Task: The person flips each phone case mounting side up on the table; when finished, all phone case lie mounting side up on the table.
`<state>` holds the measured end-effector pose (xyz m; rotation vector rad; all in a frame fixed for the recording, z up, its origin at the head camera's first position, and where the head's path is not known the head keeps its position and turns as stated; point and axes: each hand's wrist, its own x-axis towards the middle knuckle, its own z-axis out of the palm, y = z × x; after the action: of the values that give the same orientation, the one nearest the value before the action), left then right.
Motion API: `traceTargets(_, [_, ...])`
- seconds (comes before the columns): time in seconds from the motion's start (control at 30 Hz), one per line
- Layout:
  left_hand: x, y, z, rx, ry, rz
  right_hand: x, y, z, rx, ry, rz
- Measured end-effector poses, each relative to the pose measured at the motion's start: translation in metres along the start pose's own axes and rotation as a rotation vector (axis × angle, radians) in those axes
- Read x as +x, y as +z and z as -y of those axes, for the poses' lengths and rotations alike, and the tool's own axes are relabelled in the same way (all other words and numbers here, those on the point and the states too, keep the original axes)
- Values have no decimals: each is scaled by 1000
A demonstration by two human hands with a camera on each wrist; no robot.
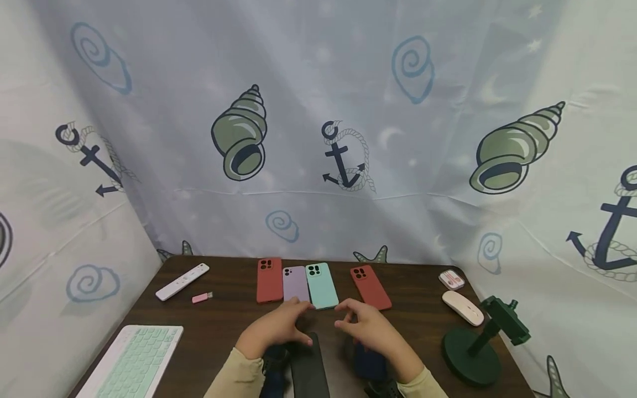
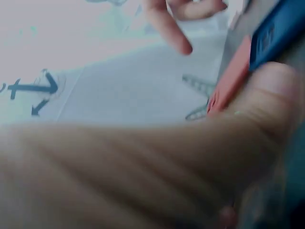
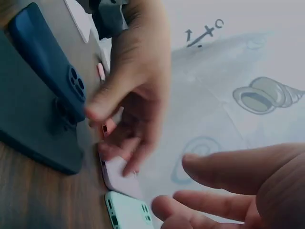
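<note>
Holding nothing, our left hand (image 1: 275, 328) and right hand (image 1: 368, 327) are flanking the near end of a mint-green rectangular phone case (image 1: 323, 288). Its long axis is pointing away.

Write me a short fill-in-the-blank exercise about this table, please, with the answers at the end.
1. In the head view, the phone directly left of the mint phone is ____.
2. Just beyond the pink USB stick lies a white ____.
3. The stand near the mouse is dark ____ in colour.
4. The left hand and right hand are holding ____.

Missing words: purple; remote; green; nothing.
</note>
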<state>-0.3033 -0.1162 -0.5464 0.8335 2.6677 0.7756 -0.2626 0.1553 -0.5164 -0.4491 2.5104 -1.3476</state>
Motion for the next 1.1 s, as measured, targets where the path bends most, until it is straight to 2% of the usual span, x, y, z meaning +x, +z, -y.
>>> traceTargets(0.13, [-6, -5, 9, 60, -99, 37, 11, 12, 0, -25, -38, 50])
traceTargets(0.27, [-5, -5, 11, 112, -141, 57, 24, 31, -17, -52, -100, 99])
traceTargets(0.4, [-1, -1, 8, 133, -140, 68, 34, 51, -38, -86, -124, 145])
traceTargets(0.57, [2, 4, 8, 131, -130, 74, 40, 65, -53, -85, -120, 111])
traceTargets(0.77, [1, 5, 0, 101, -108, 77, 39, 67, -56, -35, -82, 90])
traceTargets(0.97, [0, 7, -2, 130, -102, 59, 38, 67, -52, -48, -77, 96])
traceTargets(1.1, [-1, 9, 0, 145, -100, 42, 36, 68, -48, -89, -102, 49])
